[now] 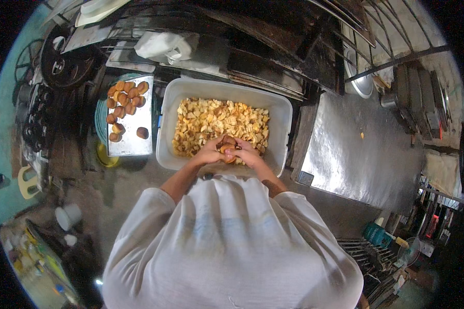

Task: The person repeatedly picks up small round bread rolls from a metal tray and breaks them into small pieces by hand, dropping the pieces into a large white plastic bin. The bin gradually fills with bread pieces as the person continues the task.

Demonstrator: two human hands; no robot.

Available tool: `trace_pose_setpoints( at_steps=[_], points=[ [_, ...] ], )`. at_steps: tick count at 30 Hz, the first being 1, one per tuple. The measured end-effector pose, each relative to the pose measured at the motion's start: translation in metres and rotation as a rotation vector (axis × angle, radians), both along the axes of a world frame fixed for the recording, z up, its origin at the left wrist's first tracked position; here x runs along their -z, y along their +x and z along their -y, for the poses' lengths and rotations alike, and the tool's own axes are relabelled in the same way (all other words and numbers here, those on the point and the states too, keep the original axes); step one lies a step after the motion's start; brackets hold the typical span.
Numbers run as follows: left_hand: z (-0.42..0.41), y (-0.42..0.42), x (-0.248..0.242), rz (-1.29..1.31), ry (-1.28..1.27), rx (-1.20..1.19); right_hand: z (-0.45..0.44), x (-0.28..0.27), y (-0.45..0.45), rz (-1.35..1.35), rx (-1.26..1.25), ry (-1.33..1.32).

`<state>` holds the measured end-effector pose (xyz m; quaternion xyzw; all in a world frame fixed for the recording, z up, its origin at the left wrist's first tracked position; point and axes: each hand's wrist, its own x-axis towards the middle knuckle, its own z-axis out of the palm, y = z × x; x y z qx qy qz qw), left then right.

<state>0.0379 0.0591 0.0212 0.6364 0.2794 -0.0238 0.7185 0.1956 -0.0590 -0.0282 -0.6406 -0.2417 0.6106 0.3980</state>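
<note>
Both my left hand (211,151) and my right hand (247,151) close around a few brown bread buns (228,146), held over the near side of a large translucent plastic tub (224,85). Torn bread pieces (220,117), yellowish to brown, cover the tub's bottom. To the left of the tub lies a shiny metal baking tray (135,131). Several whole buns (125,98) crowd its far and left parts, and a single bun (142,133) sits apart near its right edge. My fingers partly hide the buns I hold.
At the right stands a broad metal-topped table (355,146) with a small crumb on it. Stacked flat trays (266,85) and a white plastic bag (164,46) lie beyond the tub. A yellow container (107,153) shows under the tray. Machinery with a wheel (67,65) stands far left.
</note>
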Motion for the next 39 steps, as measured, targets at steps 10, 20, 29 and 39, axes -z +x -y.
trace_pose_setpoints(
  at_steps=[10, 20, 29, 39],
  points=[
    [0.002, -0.005, 0.024, -0.054, 0.172, -0.047, -0.009, -0.041, -0.004, 0.082, -0.055, 0.029],
    [-0.001, -0.005, 0.037, 0.067, 0.210, -0.055, -0.004, -0.015, -0.006, -0.011, 0.028, 0.124],
    [-0.003, 0.000, 0.013, 0.072, 0.402, -0.284, -0.003, -0.029, -0.006, -0.470, 0.337, -0.008],
    [-0.020, -0.003, 0.009, 0.021, -0.277, -0.460, 0.014, -0.022, 0.012, -0.617, 0.362, 0.196]
  ],
)
